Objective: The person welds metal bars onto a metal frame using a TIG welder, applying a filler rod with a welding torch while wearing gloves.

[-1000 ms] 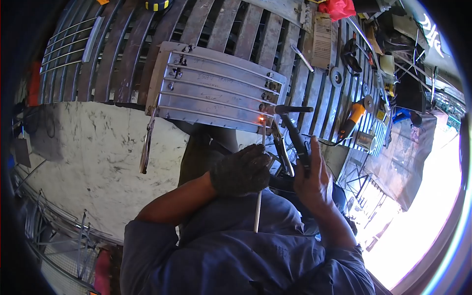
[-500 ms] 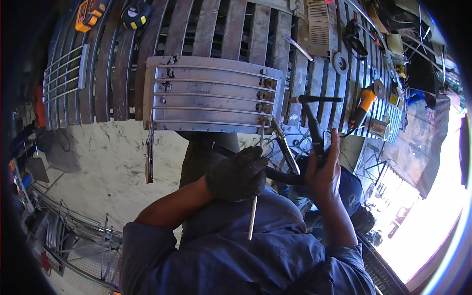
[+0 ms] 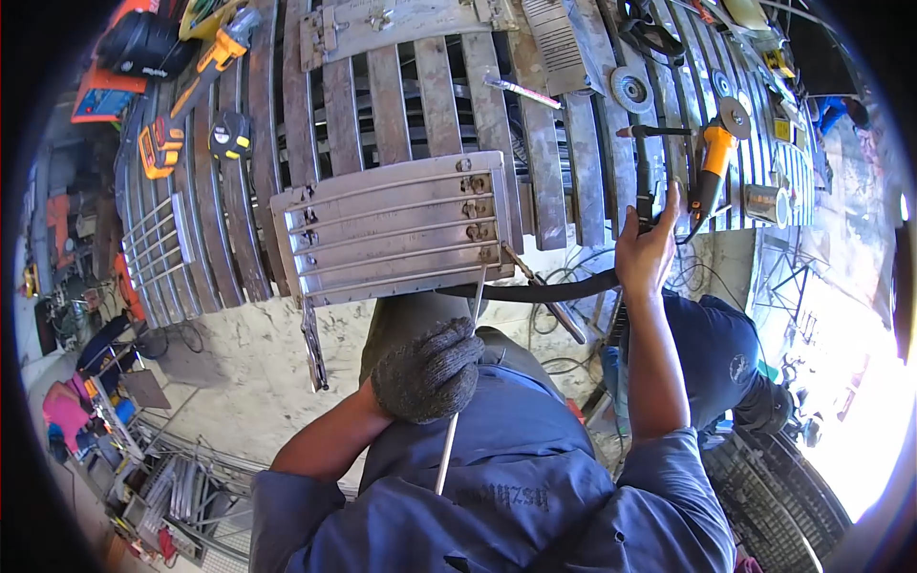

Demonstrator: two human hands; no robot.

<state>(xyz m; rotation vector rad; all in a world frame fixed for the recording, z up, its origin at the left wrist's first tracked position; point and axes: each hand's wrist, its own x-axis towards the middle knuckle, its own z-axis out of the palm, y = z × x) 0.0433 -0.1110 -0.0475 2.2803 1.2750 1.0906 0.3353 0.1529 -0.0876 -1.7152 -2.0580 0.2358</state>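
Plate (image 3: 387,201): lay rod side up on the slatted bench's (image 3: 392,115) near edge; long axis left-right, right end angled away.
Crossbars (image 3: 382,186): five in place, ends dark-marked; no arc; remainder indeterminate.
Left glove (image 3: 427,372): pinched thin rod (image 3: 449,444).
Right hand (image 3: 650,248): torch (image 3: 645,177) between thumb and extended fingers.

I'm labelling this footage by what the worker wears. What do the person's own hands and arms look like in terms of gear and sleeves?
The left hand wears a dark grey knitted glove that covers the fingers and reaches about the wrist. The right hand is bare, with no glove. Both forearms are uncovered; the blue-grey sleeves end around the elbows.
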